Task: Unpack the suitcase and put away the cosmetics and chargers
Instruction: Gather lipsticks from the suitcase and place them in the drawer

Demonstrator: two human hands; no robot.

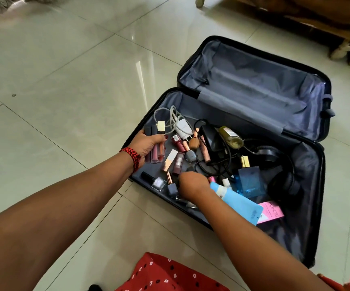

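A dark suitcase [308, 238] lies open on the tiled floor, its lid [253, 85] folded back. My left hand [146, 144] grips several lip gloss tubes [156, 153] at the case's left edge. My right hand [193, 185] reaches down among small nail polish bottles [172, 189] near the front rim; its fingertips are hidden. Inside lie a white charger with cable [183, 129], a black charger with cord [210, 141], lipsticks [178, 162], a blue perfume bottle [249, 181], a blue tube [239, 202], a pink box [271, 213], an oil bottle [231, 136] and black headphones [283, 179].
Glossy pale floor tiles [75, 91] spread to the left and behind. A wooden furniture piece with carved feet [346, 51] stands at the top right. Red patterned cloth [165, 276] lies at the bottom edge. A curtain hem [2, 5] shows top left.
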